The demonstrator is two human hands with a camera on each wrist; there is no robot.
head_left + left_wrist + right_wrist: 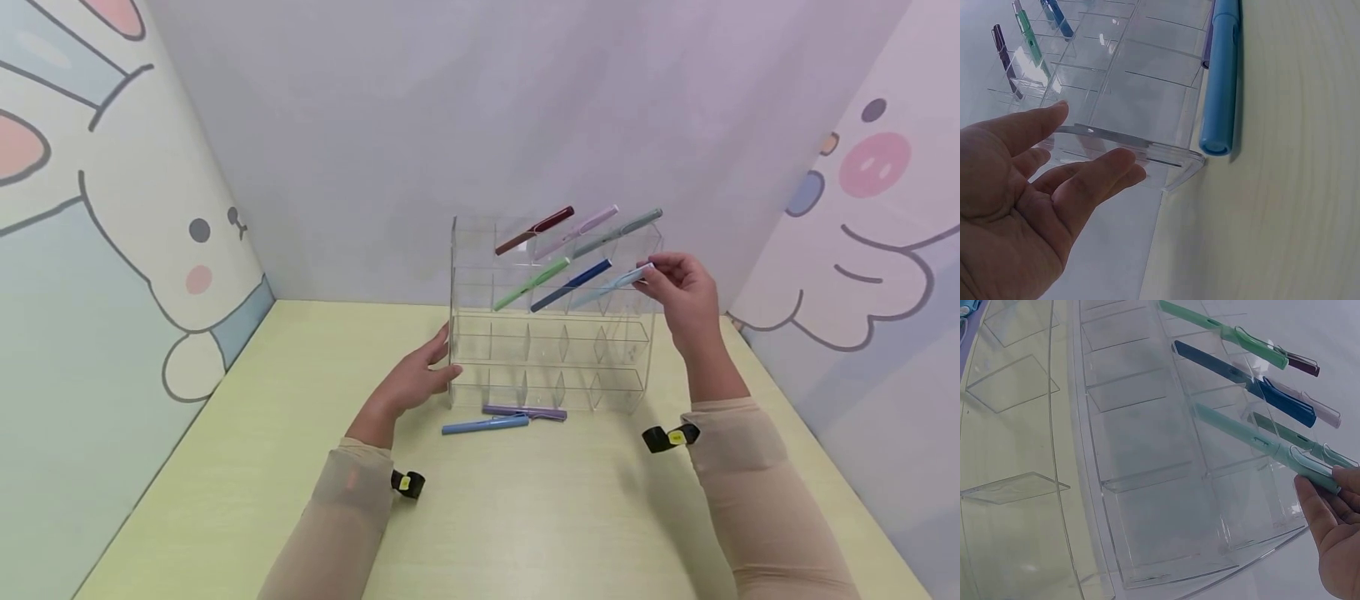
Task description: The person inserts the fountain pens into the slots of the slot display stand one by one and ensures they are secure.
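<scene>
A clear acrylic rack [547, 342] with stepped rows of compartments stands on the table. My right hand [684, 292] pinches the capped end of a light blue pen [611, 286], which leans in the second row from the top, at the right. Left of it lean a dark blue pen [572, 286] and a green pen [532, 284]. My left hand [416, 377] is at the rack's left side panel, thumb in front and other fingers partly behind it. In the left wrist view its fingers [1094, 181] look relaxed, with a gap to the thumb.
In the top row lean a dark red pen [534, 231], a lilac pen [577, 232] and a grey-green pen [618, 233]. A blue pen [485, 426] and a purple pen [525, 412] lie on the table [480, 517] before the rack. Walls stand behind and at both sides.
</scene>
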